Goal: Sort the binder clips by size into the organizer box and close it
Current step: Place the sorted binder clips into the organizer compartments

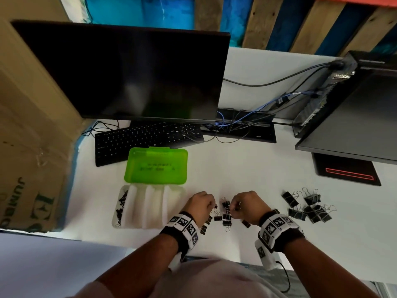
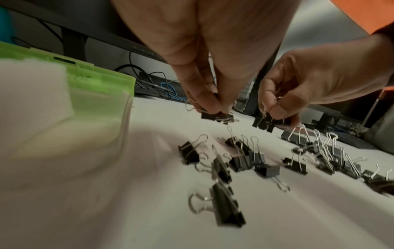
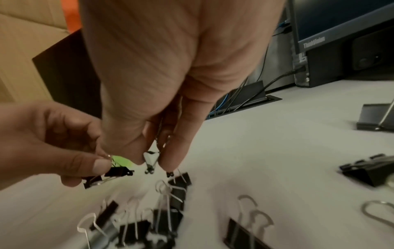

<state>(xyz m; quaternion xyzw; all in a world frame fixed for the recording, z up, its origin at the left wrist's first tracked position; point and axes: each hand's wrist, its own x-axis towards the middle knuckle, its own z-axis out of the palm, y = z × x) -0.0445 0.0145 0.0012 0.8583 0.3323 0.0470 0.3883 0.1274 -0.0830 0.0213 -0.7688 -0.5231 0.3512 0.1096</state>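
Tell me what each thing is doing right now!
Left hand: pinching small clips.
Right hand: pinching small clips.
Box: open, tiny clips in its leftmost slot.
Green lid: flipped back, flat.
Big clips: loose pile on the desk.
Monitor: dark.

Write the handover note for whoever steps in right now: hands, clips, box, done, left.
Left hand: pinching small clips just above the desk.
Right hand: pinching clips by their wire handles.
Box: open on the left, green lid folded back.
Done: the leftmost compartment holds tiny clips; the other compartments look empty.
Left: the medium pile between the hands, the large pile on the right, then close the lid.
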